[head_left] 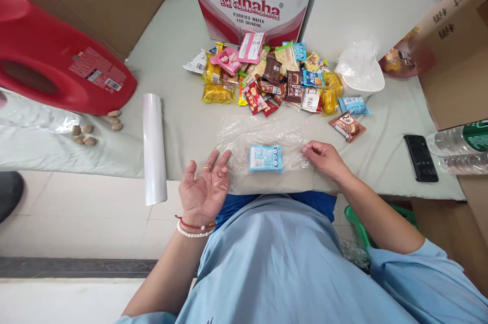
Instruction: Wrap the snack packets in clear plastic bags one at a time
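A small blue snack packet (266, 158) lies on a spread sheet of clear plastic film (236, 133) at the table's front edge. My left hand (206, 187) is palm up at the film's left side, fingers apart, holding nothing. At the right side of the film, my right hand (324, 159) pinches its edge between thumb and fingers. Just beyond the film sits a pile of wrapped snacks (272, 70) in many colours. A brown snack packet (347, 126) lies apart from them on the right.
On the left are a white film roll (154, 149), a large red jug (57, 55) and several nuts (87, 128). A Wahaba-type water carton (251, 4) stands behind the pile. Rightward are a white bowl (362, 83), a black phone (421, 158) and plastic bottles (450, 141).
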The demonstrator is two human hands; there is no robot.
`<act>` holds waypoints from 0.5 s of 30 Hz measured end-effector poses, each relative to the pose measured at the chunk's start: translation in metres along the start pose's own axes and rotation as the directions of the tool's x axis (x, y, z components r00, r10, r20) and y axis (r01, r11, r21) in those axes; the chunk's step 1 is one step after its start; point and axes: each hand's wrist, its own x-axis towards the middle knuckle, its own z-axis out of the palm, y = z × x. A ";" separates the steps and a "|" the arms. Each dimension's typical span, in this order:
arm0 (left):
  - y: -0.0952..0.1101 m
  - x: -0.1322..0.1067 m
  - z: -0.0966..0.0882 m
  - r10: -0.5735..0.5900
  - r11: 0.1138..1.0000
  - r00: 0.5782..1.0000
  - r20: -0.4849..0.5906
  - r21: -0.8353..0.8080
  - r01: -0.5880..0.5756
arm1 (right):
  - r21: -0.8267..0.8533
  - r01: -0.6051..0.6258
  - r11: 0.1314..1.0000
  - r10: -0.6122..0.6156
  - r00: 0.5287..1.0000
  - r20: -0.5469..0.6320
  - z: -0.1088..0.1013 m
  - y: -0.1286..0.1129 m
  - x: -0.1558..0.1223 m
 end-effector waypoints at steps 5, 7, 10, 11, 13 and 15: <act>-0.001 -0.010 0.005 0.188 0.955 0.982 -0.022 0.239 -0.178 | -0.375 -0.049 0.926 0.052 0.999 -0.002 -0.004 0.000 -0.004; 0.001 -0.021 0.008 0.342 0.874 0.939 -0.048 0.384 -0.299 | -0.495 0.018 0.869 -0.047 0.998 -0.046 -0.013 -0.009 -0.002; -0.002 -0.035 0.016 0.644 0.465 0.749 0.153 0.700 -0.543 | -0.635 0.176 0.752 -0.281 0.957 -0.067 -0.021 -0.032 0.016; -0.004 -0.037 0.020 0.662 0.264 0.676 0.322 0.744 -0.613 | -0.662 0.243 0.709 -0.343 0.939 -0.023 -0.020 -0.041 0.026; -0.013 -0.034 0.029 0.502 -0.067 0.584 0.637 0.702 -0.709 | -0.680 0.366 0.635 -0.404 0.908 0.111 -0.010 -0.057 0.051; -0.024 -0.020 0.037 0.272 -0.250 0.588 0.762 0.646 -0.721 | -0.680 0.431 0.594 -0.377 0.895 0.238 0.008 -0.069 0.077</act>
